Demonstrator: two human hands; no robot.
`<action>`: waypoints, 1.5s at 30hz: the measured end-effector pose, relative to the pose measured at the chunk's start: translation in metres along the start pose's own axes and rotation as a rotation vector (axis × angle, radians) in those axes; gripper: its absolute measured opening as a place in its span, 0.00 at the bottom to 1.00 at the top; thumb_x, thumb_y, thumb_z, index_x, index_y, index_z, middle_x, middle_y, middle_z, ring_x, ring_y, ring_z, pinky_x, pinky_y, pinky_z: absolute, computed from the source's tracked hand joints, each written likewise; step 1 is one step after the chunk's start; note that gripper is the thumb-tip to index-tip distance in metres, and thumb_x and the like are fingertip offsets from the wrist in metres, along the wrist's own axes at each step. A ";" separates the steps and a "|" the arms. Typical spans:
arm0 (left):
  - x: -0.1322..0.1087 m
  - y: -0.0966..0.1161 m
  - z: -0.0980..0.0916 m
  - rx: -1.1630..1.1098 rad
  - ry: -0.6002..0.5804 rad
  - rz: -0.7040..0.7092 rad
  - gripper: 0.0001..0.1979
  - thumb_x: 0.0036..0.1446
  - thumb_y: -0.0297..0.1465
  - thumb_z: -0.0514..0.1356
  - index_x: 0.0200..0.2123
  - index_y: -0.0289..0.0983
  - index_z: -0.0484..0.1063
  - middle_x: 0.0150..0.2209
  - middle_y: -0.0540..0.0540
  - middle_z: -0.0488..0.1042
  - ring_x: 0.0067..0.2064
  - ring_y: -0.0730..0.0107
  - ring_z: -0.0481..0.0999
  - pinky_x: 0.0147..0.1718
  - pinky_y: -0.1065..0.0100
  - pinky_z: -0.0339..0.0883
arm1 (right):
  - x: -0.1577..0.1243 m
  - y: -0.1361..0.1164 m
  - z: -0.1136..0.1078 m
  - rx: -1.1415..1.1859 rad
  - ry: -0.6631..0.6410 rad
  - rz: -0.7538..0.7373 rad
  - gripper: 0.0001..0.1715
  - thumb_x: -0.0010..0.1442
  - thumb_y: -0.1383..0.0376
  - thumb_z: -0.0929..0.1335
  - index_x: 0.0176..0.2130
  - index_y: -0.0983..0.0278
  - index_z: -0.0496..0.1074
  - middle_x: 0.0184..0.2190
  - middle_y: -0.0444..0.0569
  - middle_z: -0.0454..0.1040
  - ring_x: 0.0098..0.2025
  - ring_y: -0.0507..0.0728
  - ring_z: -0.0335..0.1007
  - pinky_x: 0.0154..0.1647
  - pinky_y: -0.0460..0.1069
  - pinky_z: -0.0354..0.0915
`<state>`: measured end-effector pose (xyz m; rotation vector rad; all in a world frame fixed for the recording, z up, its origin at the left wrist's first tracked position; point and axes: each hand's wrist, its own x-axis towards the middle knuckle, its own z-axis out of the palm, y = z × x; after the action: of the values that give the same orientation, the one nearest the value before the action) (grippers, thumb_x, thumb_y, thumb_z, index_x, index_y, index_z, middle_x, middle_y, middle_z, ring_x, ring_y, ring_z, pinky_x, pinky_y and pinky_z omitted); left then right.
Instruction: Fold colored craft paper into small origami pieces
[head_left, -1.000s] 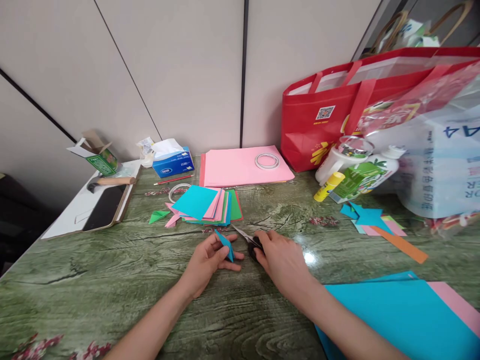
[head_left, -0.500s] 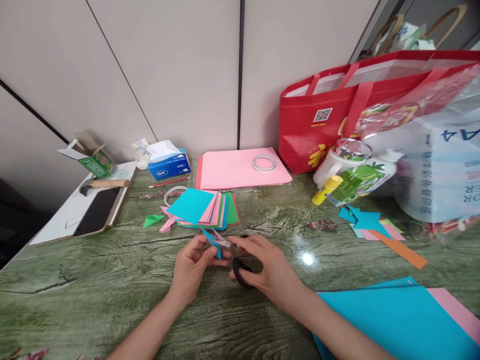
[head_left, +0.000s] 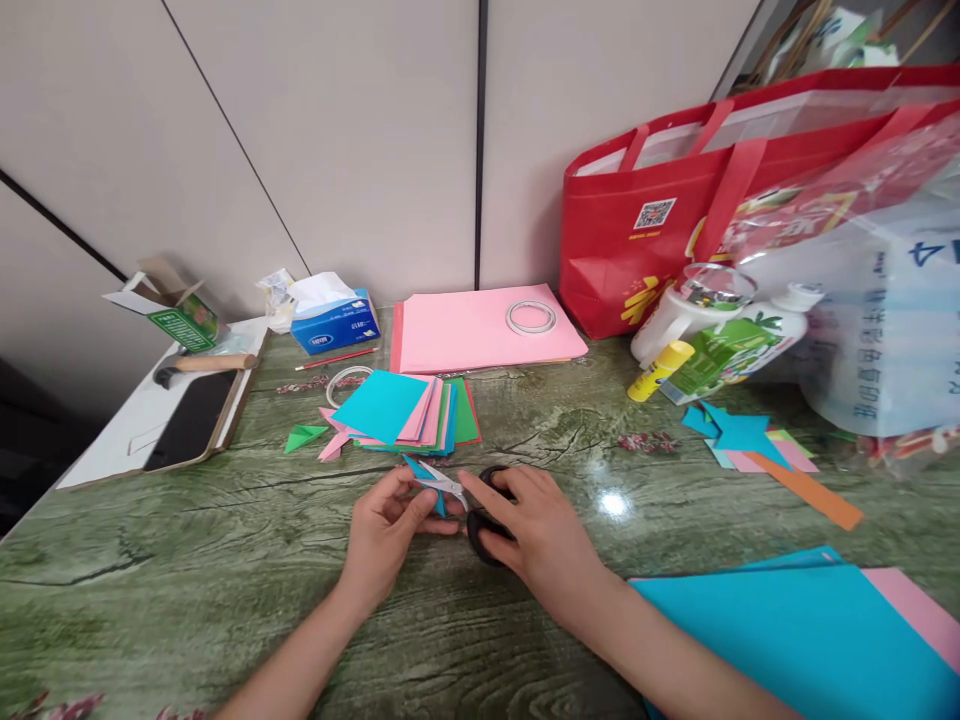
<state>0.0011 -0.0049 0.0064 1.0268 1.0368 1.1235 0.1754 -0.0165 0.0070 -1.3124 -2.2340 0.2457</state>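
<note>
Left grip pinched around the folded blue paper, thumb and fingers snug on its edge, and across from it the right grip is curled about the black handles of the scissors! We're at the cutting step, by my reading: the silver blades lie right across that blue fold, the handles spread apart, and the paper is held up just above the tabletop, between the two hands. From where I stand I can't tell whether the blades have bitten in yet. What does the next move call for? A steady left pinch, fingertips clear of the edge, I'd say, and one firm squeeze on the handles, since several layers folded together could slip or cut crooked. Just beyond the hands sits the stack of coloured squares, with a small green folded piece near its left side. And over on the right, look, a blue star-shaped paper lies among the scraps, an orange strip beside it.
</note>
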 end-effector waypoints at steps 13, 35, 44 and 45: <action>0.000 -0.001 0.000 -0.005 -0.018 -0.014 0.06 0.49 0.29 0.61 0.32 0.33 0.69 0.26 0.48 0.75 0.28 0.66 0.76 0.28 0.63 0.75 | -0.002 0.001 0.002 -0.095 0.007 -0.034 0.27 0.51 0.70 0.68 0.52 0.61 0.64 0.30 0.49 0.69 0.33 0.56 0.63 0.32 0.50 0.59; 0.001 0.005 0.003 -0.027 0.065 0.015 0.12 0.49 0.34 0.60 0.36 0.37 0.63 0.28 0.49 0.74 0.28 0.65 0.77 0.28 0.61 0.74 | 0.000 0.007 0.001 -0.109 0.032 -0.054 0.25 0.52 0.73 0.66 0.50 0.60 0.65 0.31 0.50 0.69 0.35 0.56 0.63 0.36 0.51 0.60; 0.001 -0.001 0.001 -0.011 0.038 0.054 0.09 0.50 0.32 0.58 0.34 0.36 0.62 0.28 0.49 0.74 0.30 0.65 0.77 0.30 0.60 0.74 | -0.002 0.008 0.000 -0.129 0.007 -0.063 0.24 0.55 0.71 0.64 0.52 0.60 0.64 0.32 0.50 0.69 0.35 0.56 0.62 0.36 0.51 0.59; 0.001 -0.002 0.000 -0.007 0.038 0.061 0.08 0.51 0.32 0.58 0.34 0.37 0.62 0.28 0.49 0.74 0.30 0.65 0.77 0.29 0.60 0.74 | -0.003 0.008 0.000 -0.130 0.002 -0.065 0.24 0.55 0.71 0.64 0.52 0.59 0.63 0.33 0.50 0.69 0.35 0.56 0.62 0.37 0.51 0.59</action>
<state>0.0021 -0.0037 0.0048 1.0415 1.0367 1.1995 0.1825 -0.0145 0.0025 -1.3021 -2.3200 0.0771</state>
